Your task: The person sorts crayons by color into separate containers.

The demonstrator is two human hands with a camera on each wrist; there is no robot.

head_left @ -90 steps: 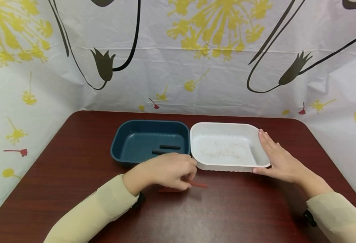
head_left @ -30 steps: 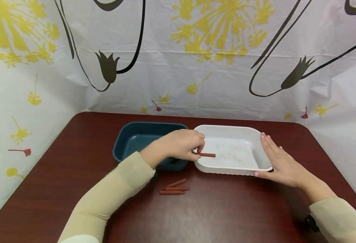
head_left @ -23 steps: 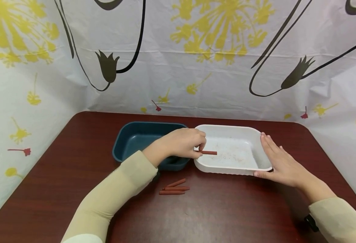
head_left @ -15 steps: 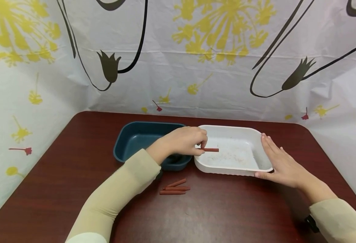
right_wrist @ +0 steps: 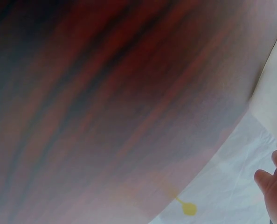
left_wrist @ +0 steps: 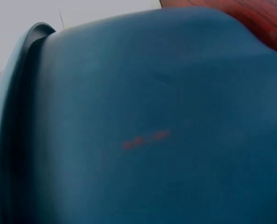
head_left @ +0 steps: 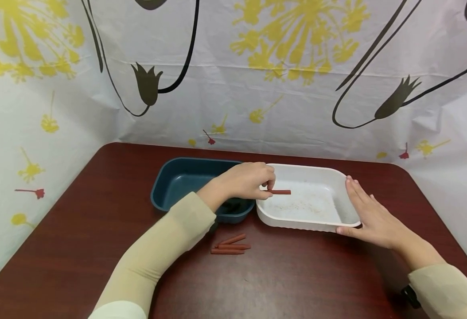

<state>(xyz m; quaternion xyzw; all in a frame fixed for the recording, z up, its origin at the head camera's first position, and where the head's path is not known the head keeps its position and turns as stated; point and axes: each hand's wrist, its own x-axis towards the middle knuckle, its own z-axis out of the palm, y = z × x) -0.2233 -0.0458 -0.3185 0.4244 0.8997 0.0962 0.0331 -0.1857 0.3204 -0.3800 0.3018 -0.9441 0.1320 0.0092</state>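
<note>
My left hand pinches a reddish-brown crayon between thumb and fingers, over the left end of the white tray. The crayon lies level, its free end pointing right. Three more reddish-brown crayons lie loose on the table in front of the trays. My right hand rests with straight fingers against the white tray's right end, thumb at the front corner. Its fingertips show at the edge of the right wrist view. Neither left fingers nor crayon appear in the left wrist view.
A dark blue tray stands left of the white one, its near right part hidden by my left hand and wrist; its wall fills the left wrist view. Behind the wooden table hangs a flower-patterned cloth.
My left hand lifted a crayon from the table pile and carried it up and right over the white tray, drifting slightly further back lately. My right hand stays on the tray.
</note>
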